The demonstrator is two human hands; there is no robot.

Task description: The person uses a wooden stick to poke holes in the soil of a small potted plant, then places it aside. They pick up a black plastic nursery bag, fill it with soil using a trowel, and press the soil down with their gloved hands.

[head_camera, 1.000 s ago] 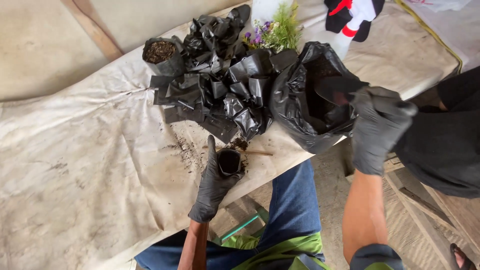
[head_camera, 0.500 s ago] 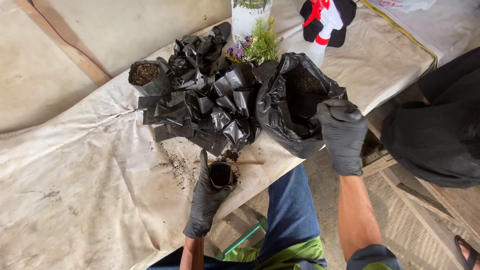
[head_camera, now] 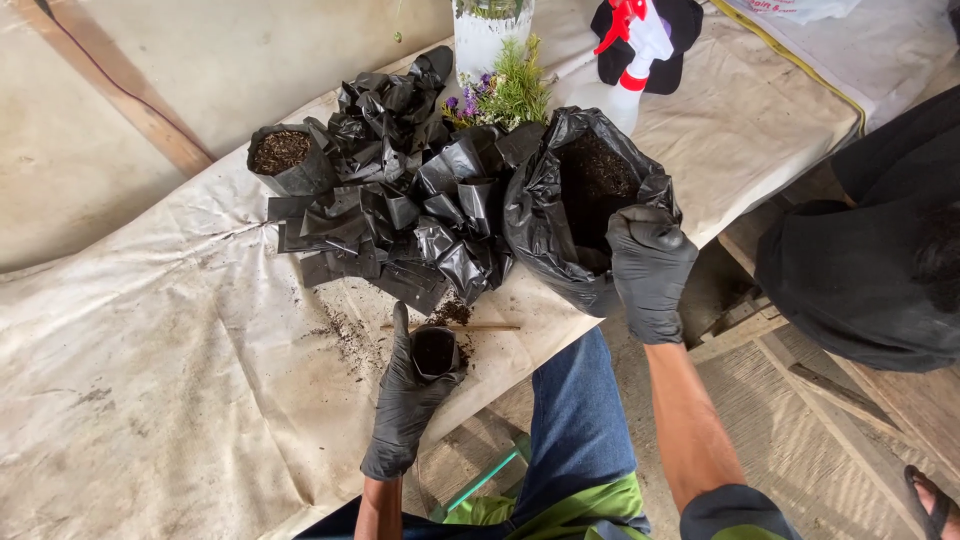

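Our left hand (head_camera: 408, 400) grips the small black pot (head_camera: 435, 352) upright at the tabletop's (head_camera: 150, 400) near edge; our right hand (head_camera: 650, 270) closes on the soil bag's (head_camera: 560, 215) rim, just right of it.

Garden potting bench: soil bag (head_camera: 590, 200), seedling bags (head_camera: 400, 210).

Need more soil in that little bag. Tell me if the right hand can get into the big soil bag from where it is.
Probably yes. The right hand rests at the rim of the big soil bag, whose mouth gapes open with nothing across it.
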